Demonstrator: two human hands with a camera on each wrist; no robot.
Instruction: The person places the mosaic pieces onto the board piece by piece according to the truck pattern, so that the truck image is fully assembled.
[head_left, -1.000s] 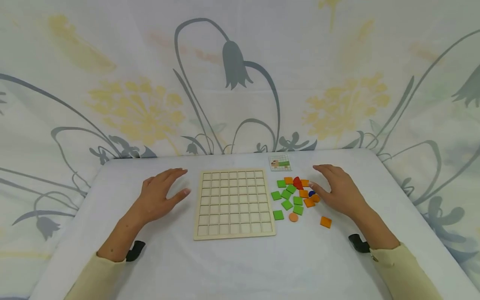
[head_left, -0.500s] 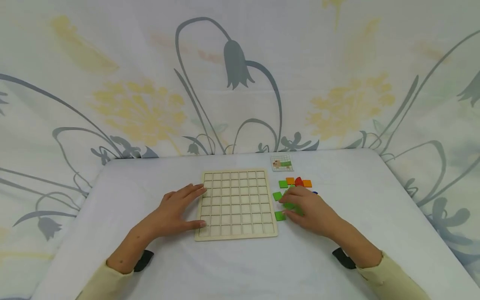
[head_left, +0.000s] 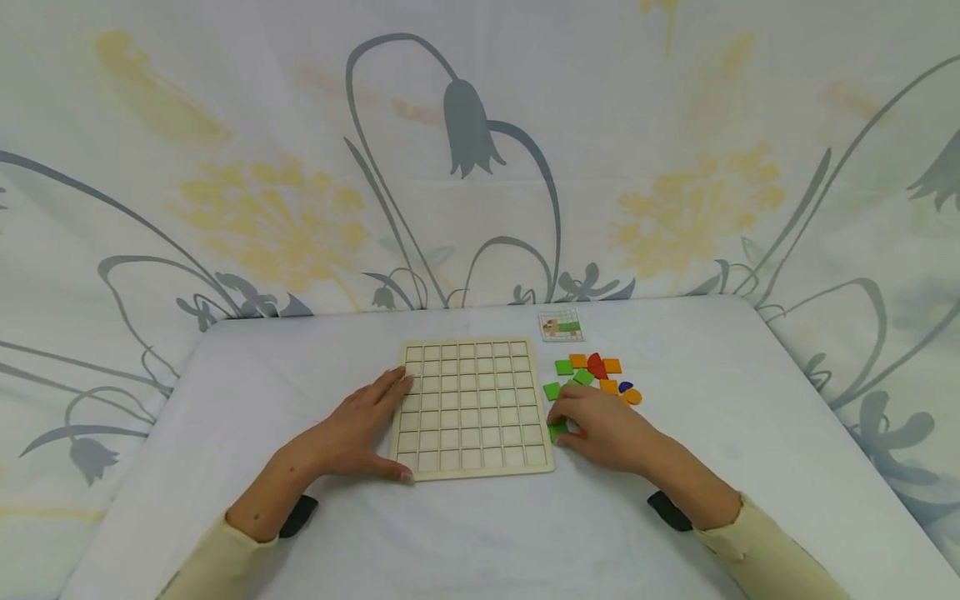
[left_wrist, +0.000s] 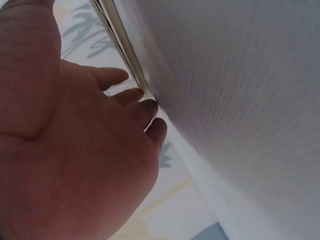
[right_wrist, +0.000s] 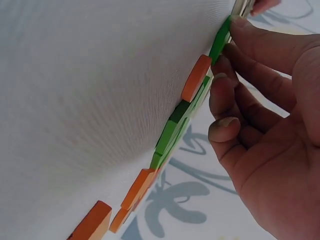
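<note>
My left hand [head_left: 347, 435] rests at the left side of a pale wooden grid board [head_left: 471, 408], fingers spread and fairly straight. Its fingertips touch the upper left edge and its thumb lies at the lower left corner. In the left wrist view the fingertips meet the board's thin side [left_wrist: 125, 45]. Beside the board's right edge, my right hand [head_left: 609, 427] pinches a green square tile [head_left: 557, 430] between thumb and forefinger. The right wrist view has that green tile [right_wrist: 220, 41] at the thumb tip, low over the cloth, with the other fingers curled behind.
Loose pieces lie beyond the right hand: green squares [head_left: 564, 367], orange squares [head_left: 612, 366], a red piece [head_left: 596, 365], a blue piece [head_left: 626, 387] and an orange disc [head_left: 633, 397]. A small picture card [head_left: 561, 326] lies at the back. White cloth [head_left: 480, 533] covers the table.
The left hand has come right, from beside the board onto its left edge. My right hand has moved left across the loose pieces and taken hold of the green square tile nearest the board.
</note>
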